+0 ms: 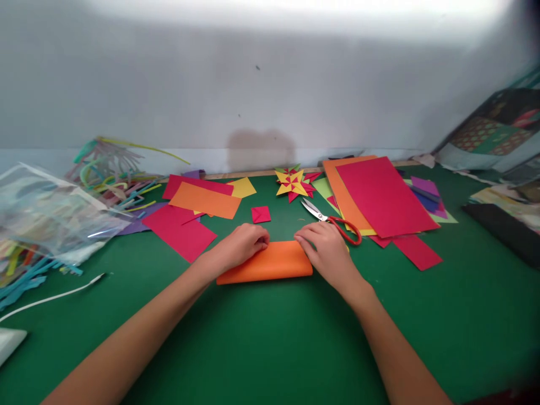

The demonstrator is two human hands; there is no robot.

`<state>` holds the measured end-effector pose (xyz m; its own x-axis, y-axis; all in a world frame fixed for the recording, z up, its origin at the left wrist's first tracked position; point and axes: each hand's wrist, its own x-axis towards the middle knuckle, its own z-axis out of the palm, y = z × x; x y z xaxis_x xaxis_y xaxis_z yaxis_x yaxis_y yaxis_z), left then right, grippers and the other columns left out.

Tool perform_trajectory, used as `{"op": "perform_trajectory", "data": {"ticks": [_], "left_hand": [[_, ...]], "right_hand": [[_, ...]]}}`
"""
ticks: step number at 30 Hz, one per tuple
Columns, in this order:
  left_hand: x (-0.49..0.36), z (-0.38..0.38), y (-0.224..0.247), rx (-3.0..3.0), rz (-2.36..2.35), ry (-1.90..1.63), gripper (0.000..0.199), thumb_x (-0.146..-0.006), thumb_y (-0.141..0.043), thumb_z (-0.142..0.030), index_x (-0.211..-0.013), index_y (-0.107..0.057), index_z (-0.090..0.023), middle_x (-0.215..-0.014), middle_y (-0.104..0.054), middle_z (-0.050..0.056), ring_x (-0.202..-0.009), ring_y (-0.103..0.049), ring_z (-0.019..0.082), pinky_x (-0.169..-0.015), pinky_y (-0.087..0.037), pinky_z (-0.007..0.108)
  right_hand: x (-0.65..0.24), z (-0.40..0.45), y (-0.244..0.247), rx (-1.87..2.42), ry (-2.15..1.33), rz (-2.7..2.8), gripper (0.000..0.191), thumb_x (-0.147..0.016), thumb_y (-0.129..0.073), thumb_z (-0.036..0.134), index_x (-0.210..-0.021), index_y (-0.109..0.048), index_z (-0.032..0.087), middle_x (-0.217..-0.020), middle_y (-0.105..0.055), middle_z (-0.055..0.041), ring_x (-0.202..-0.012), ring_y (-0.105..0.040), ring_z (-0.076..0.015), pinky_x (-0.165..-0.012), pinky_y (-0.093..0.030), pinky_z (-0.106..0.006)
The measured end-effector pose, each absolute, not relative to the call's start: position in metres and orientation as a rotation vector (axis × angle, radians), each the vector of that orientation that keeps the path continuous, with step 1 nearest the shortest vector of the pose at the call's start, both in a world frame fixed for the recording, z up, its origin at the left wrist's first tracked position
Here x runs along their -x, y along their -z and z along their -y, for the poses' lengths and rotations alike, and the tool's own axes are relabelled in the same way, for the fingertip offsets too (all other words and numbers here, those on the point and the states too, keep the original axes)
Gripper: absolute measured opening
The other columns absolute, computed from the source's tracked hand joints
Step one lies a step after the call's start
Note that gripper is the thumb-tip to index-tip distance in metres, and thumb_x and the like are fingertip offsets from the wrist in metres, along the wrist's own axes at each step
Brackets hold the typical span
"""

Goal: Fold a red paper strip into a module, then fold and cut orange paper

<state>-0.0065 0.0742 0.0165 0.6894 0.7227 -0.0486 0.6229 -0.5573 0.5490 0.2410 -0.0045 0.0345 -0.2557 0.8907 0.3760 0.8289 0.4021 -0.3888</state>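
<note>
A sheet of orange paper (272, 263) lies folded over on the green table, its rounded fold toward me. My left hand (247, 243) is closed at the far edge of the paper, its fingers curled down onto it. At the far right corner, my right hand (327, 250) has its thumb and fingers pinched on the paper. The fingertips of both hands are partly hidden. Just beyond the paper lies a small folded red square (260, 214). Scissors with orange-red handles (348, 228) rest beside my right hand, blades pointing away to the left.
Folded paper stars (291, 183) sit near the wall. Red and orange sheets (386, 197) are stacked at right; cut rectangles (205, 199) lie at left. Farther left are a clear plastic bag (63, 208), colourful strips (120, 174) and a white cable (54, 297).
</note>
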Motion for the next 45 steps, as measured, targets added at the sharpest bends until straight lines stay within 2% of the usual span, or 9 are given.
{"op": "perform_trajectory", "data": {"ticks": [5, 12, 18, 23, 28, 34, 45], "left_hand": [[0.01, -0.075, -0.011, -2.374, -1.006, -0.29, 0.018, -0.094, -0.057, -0.015, -0.092, -0.074, -0.02, -0.092, -0.077, 0.004, -0.086, -0.069, 0.019, -0.075, -0.045, 0.028], [0.011, -0.076, -0.008, -2.391, -0.993, -0.298, 0.018, -0.094, -0.056, -0.014, -0.093, -0.073, -0.021, -0.092, -0.076, 0.003, -0.085, -0.068, 0.018, -0.073, -0.045, 0.027], [0.011, -0.076, -0.009, -2.395, -0.995, -0.296, 0.02, -0.095, -0.054, -0.013, -0.093, -0.073, -0.02, -0.092, -0.076, 0.004, -0.085, -0.069, 0.018, -0.073, -0.046, 0.027], [0.01, -0.076, -0.01, -2.408, -0.997, -0.287, 0.017, -0.095, -0.056, -0.015, -0.092, -0.072, -0.02, -0.09, -0.076, 0.004, -0.084, -0.069, 0.018, -0.072, -0.045, 0.027], [0.01, -0.074, -0.013, -2.423, -1.009, -0.275, 0.017, -0.097, -0.056, -0.015, -0.093, -0.072, -0.02, -0.092, -0.076, 0.005, -0.086, -0.069, 0.019, -0.073, -0.046, 0.027], [0.008, -0.072, -0.018, -2.417, -1.03, -0.255, 0.019, -0.097, -0.055, -0.015, -0.093, -0.072, -0.02, -0.093, -0.076, 0.006, -0.086, -0.069, 0.02, -0.073, -0.046, 0.027], [0.008, -0.069, -0.022, -2.434, -1.021, -0.267, 0.018, -0.097, -0.054, -0.014, -0.089, -0.069, -0.019, -0.092, -0.075, 0.006, -0.088, -0.068, 0.021, -0.073, -0.044, 0.028]], "right_hand": [[-0.206, 0.027, -0.049, 1.21, -0.032, 2.389, 0.031, -0.109, -0.051, 0.038, -0.118, -0.068, 0.013, -0.12, -0.075, -0.0137, -0.115, -0.064, -0.0298, -0.103, -0.046, -0.046], [-0.175, 0.036, -0.023, 1.271, -0.038, 2.536, 0.05, -0.106, -0.046, 0.057, -0.113, -0.065, 0.012, -0.121, -0.073, -0.0202, -0.119, -0.065, -0.035, -0.104, -0.05, -0.051], [-0.158, 0.048, -0.015, 1.379, 0.086, 2.492, 0.064, -0.102, -0.045, 0.066, -0.118, -0.066, 0.008, -0.138, -0.067, -0.0275, -0.131, -0.061, -0.0397, -0.116, -0.042, -0.057], [-0.147, 0.058, -0.004, 1.416, 0.088, 2.488, 0.074, -0.102, -0.042, 0.068, -0.126, -0.064, 0.003, -0.141, -0.064, -0.0313, -0.141, -0.054, -0.0406, -0.123, -0.036, -0.058], [-0.142, 0.064, 0.002, 1.478, 0.033, 2.472, 0.083, -0.101, -0.042, 0.069, -0.136, -0.06, -0.004, -0.147, -0.057, -0.0361, -0.144, -0.051, -0.0436, -0.122, -0.035, -0.06], [-0.14, 0.07, 0.006, 1.502, 0.002, 2.457, 0.095, -0.099, -0.046, 0.07, -0.157, -0.04, -0.005, -0.156, -0.046, -0.0357, -0.149, -0.043, -0.0458, -0.122, -0.034, -0.061], [-0.136, 0.095, 0.008, 1.532, -0.052, 2.454, 0.097, -0.097, -0.051, 0.071, -0.16, -0.037, -0.002, -0.159, -0.042, -0.0346, -0.152, -0.039, -0.047, -0.124, -0.03, -0.065]]}}
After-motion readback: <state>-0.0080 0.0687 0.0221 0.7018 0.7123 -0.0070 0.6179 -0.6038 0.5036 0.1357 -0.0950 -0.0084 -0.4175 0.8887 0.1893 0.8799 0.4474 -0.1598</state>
